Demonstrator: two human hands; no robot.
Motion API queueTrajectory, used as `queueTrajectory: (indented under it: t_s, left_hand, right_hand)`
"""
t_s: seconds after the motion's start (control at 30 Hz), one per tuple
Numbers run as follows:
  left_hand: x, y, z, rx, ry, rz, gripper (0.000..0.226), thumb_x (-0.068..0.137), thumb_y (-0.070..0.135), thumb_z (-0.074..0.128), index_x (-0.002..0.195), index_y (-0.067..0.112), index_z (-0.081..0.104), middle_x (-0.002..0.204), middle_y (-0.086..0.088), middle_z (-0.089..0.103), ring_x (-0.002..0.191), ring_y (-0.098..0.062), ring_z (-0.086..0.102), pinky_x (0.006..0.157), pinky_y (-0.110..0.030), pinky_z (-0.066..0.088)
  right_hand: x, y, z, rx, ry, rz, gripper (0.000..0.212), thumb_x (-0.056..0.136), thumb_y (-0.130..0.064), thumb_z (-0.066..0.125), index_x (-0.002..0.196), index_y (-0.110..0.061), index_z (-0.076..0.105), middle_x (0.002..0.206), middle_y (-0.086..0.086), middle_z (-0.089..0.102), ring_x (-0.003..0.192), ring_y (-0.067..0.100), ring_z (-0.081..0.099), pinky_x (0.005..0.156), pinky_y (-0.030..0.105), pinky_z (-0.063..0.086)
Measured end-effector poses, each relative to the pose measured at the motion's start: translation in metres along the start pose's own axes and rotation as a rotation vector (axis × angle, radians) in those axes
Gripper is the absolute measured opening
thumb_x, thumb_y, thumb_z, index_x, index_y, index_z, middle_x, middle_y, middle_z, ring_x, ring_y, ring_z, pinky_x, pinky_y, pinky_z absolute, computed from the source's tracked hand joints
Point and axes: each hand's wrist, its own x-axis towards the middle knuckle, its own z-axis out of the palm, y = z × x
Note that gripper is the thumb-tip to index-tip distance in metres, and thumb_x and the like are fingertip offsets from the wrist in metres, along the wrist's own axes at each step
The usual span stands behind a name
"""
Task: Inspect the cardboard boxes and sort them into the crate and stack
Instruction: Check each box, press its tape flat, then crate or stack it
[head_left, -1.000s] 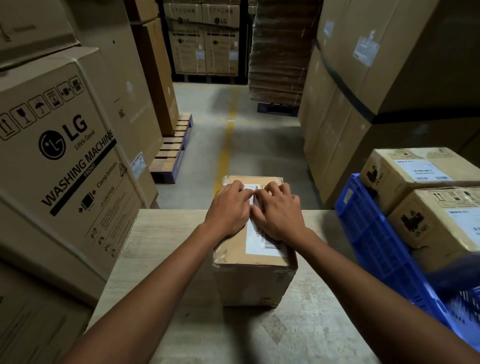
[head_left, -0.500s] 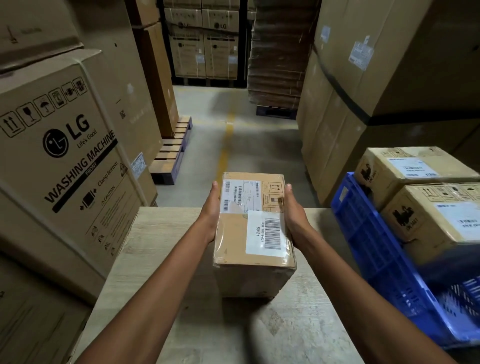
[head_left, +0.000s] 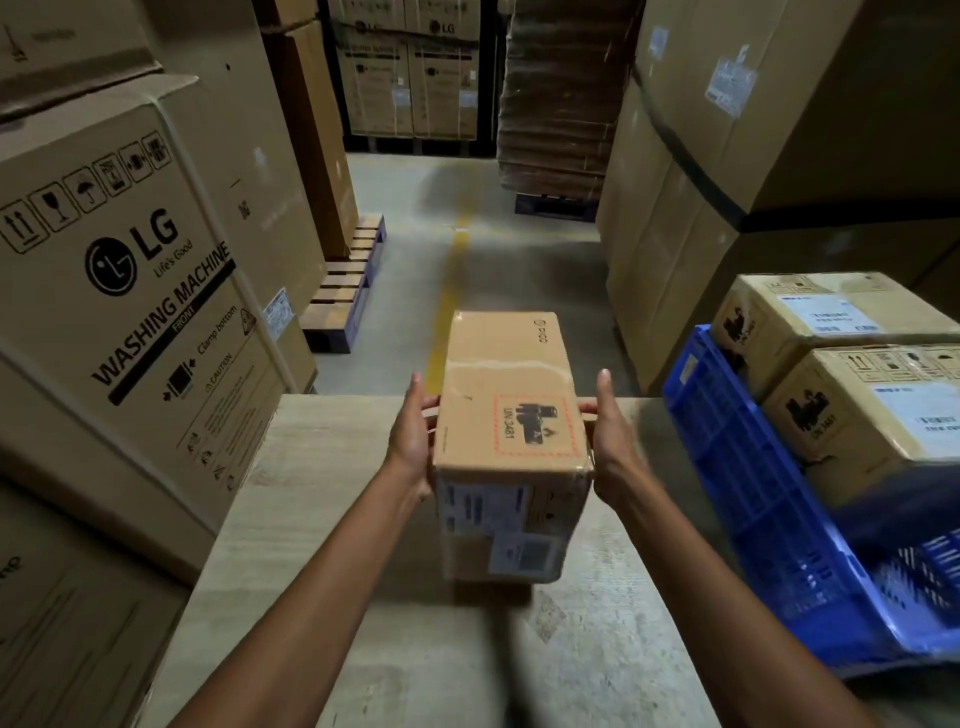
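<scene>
Brown cardboard, taped seams, a bit scuffed: that's the cardboard box (head_left: 511, 415), one long carton held off the wooden table (head_left: 311, 493) and tipped so its near end faces the camera. It sits right between the two sets of fingers. The left hand (head_left: 413, 447) clamps its left side and the right hand (head_left: 610, 447) its right side. On both, the thumb sticks straight up and the fingers curl in against the box wall, their tips mostly hidden behind it.

Count-wise: one box in the hands, one blue crate (head_left: 753, 493) just right of the right-hand fingers, and two more boxes in that crate, a far one (head_left: 810, 322) and a near one (head_left: 872, 415).

Writing: between the thumbs the held box has a red-hatched battery label reading "UN 3481". Past the fingertips, at the far end, there's small print that looks like "pico". The white stickers on the near face are too blurry to read. Both crate boxes carry the same black "UN 3481" mark plus a white label, with text I can't make out.

Well left of the left fingers is a big carton (head_left: 130, 291) printed "LG Life's Good", "WASHING MACHINE", "FRONT", "Clamp bottom", "CAUTION". Beyond the fingertips a yellow floor line (head_left: 452, 280) runs away down the aisle.
</scene>
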Motion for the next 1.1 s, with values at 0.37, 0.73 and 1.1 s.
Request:
queueTrajectory:
  t_s: [0.37,0.73,1.1]
  left_hand:
    - [0.042,-0.028,-0.017,0.202,0.122,-0.193,0.072,0.093,0.072,0.033,0.124,0.012,0.060,0.130,-0.020,0.060,0.118,-0.036,0.057,0.103,-0.053,0.044]
    - [0.024,0.037,0.010,0.111,-0.012,-0.125,0.073,0.089,0.080,0.027,0.107,0.019,0.061,0.106,-0.014,0.070,0.102,-0.036,0.065,0.092,-0.051,0.053]
    - [0.013,0.009,-0.015,0.000,-0.109,-0.037,0.078,0.089,0.079,0.028,0.131,0.022,0.062,0.116,-0.015,0.071,0.106,-0.034,0.069,0.091,-0.047,0.055]
  right_hand:
    - [0.010,0.045,0.008,-0.068,-0.048,0.068,0.065,0.104,-0.058,0.018,0.112,-0.012,0.064,0.105,0.020,0.073,0.095,0.035,0.072,0.095,0.058,0.053]
    - [0.004,-0.003,0.007,0.010,-0.100,-0.031,0.060,0.100,-0.066,0.014,0.118,-0.033,0.061,0.115,-0.004,0.064,0.114,0.023,0.060,0.097,0.048,0.048]
    - [0.000,0.003,0.011,0.068,-0.083,-0.040,0.074,0.096,-0.072,0.019,0.139,-0.023,0.054,0.126,0.004,0.063,0.118,0.025,0.057,0.093,0.044,0.045]
